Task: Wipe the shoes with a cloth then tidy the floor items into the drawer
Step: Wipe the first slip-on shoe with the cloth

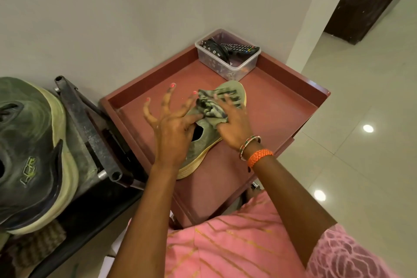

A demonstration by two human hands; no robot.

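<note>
A green shoe with a pale sole lies on the reddish-brown cabinet top. My right hand presses a crumpled green-grey cloth onto the shoe's laces, its fingers curled over the cloth. My left hand steadies the shoe at its opening, thumb by the collar, the other fingers spread and lifted. A second green shoe of the same kind sits on a dark rack at the left.
A clear plastic box with a remote control and dark items stands at the cabinet's far corner against the wall. The dark metal rack adjoins the cabinet on the left. Glossy pale floor tiles stretch to the right.
</note>
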